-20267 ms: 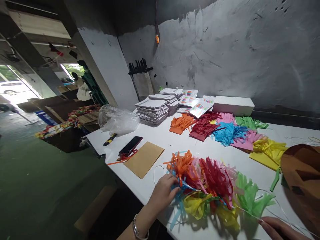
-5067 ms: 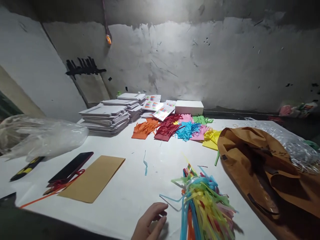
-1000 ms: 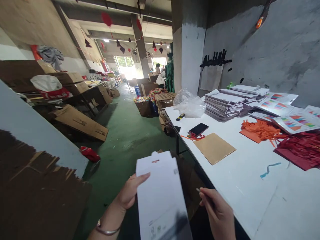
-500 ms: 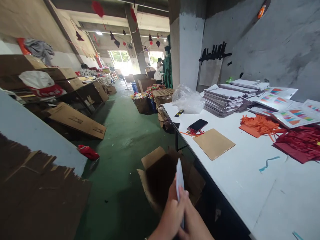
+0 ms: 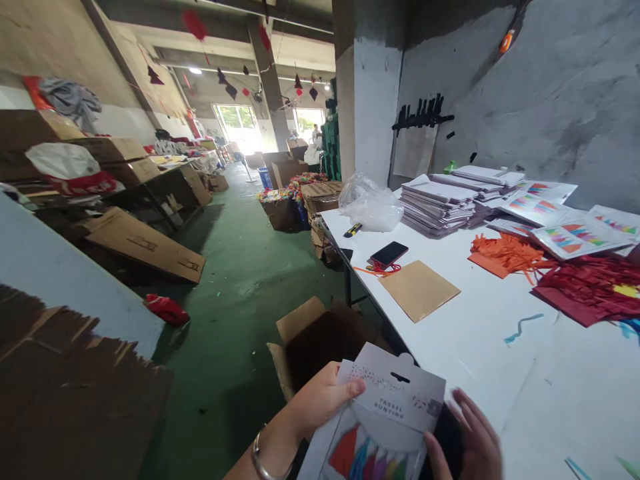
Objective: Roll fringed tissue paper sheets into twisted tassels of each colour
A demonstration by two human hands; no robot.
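Observation:
My left hand [image 5: 320, 393] grips a white tassel bunting package [image 5: 390, 407], thumb on its front at the upper left. Printed on it are the words "TASSEL BUNTING" and a row of coloured tassels; a hang hole is near its top. A second white edge shows at its left, perhaps another package. At the right side my right hand [image 5: 467, 433] has its fingers apart and slightly blurred, the thumb by the package's edge. Beyond the package, an open cardboard box [image 5: 303, 320] stands on the floor, partly hidden.
On the white table [image 5: 480, 353] lie a brown card [image 5: 420, 290], a phone [image 5: 389, 253], a cutter knife [image 5: 353, 230], a plastic bag [image 5: 373, 203], stacked white packages [image 5: 435, 207], orange tassels [image 5: 507, 253] and dark red tassels [image 5: 590, 287]. Cardboard boxes [image 5: 145, 243] line the left.
The package was edge-on between both hands; now its printed front faces me. My right hand has moved off to the right with its fingers apart. The view has shifted slightly.

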